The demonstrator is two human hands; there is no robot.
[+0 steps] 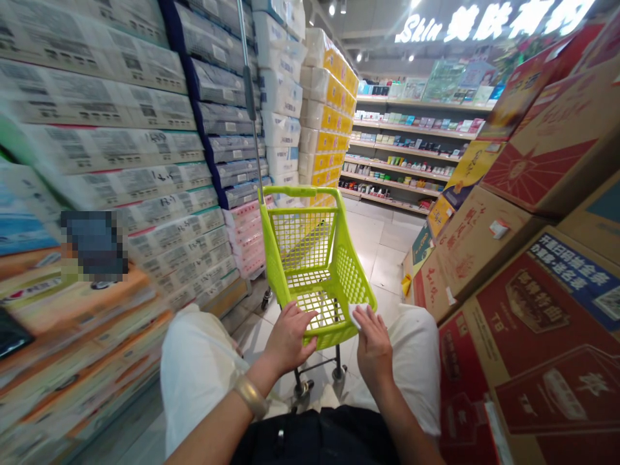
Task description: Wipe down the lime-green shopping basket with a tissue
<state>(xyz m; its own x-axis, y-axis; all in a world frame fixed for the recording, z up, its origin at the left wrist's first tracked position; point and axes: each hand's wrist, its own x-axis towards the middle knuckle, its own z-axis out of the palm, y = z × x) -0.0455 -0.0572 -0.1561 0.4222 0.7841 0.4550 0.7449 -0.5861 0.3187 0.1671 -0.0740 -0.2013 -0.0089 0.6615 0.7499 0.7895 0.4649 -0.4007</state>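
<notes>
A lime-green plastic shopping cart [351, 268] with a latticed basket stands in front of me, between my knees. My left hand [289, 334] grips the near rim of the basket, with its fingers bent over the edge. At the near right corner of the rim, my right hand [374, 342] presses a crumpled white cloth or tissue [356, 315] against the plastic. Part of that white piece is hidden under the fingers. Nothing is visible inside the basket. A thin metal pole [249, 90] rises from the cart's far left corner.
Stacked wrapped packs [145, 148] form a wall on the left, and yellow-and-white packs [324, 123] stand farther back. Cardboard cartons [533, 310] are piled close on the right. Shelves of small goods [402, 145] lie beyond the tiled aisle [382, 239]. A phone-like dark object [97, 242] is pixelated.
</notes>
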